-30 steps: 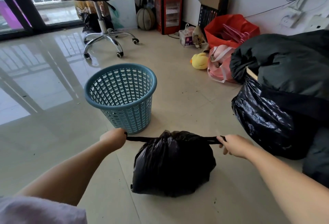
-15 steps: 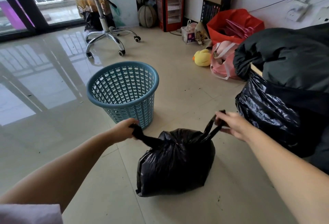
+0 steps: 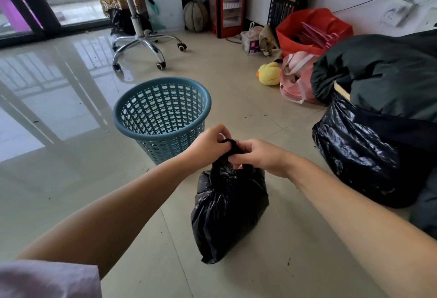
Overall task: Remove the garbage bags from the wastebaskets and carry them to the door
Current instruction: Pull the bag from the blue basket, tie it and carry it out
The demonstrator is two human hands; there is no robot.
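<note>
A full black garbage bag (image 3: 228,210) stands on the tiled floor in front of me. Its two twisted top ends meet above it between my hands. My left hand (image 3: 208,142) pinches one end from the left, and my right hand (image 3: 259,155) grips the other from the right, knuckles nearly touching. Just behind the bag on the left stands a blue perforated wastebasket (image 3: 163,117), upright, with no bag in it.
A large black bag (image 3: 369,151) under a dark bundle fills the right side. Along the far wall sit a pink bag (image 3: 299,80), a yellow duck toy (image 3: 269,74), a red bag (image 3: 312,30) and a red heater (image 3: 227,4). An office chair (image 3: 134,25) stands by the glass door (image 3: 30,9).
My hands were wide apart pulling the bag's ends taut, then lifted and came together above the bag. The bag now stands taller and narrower.
</note>
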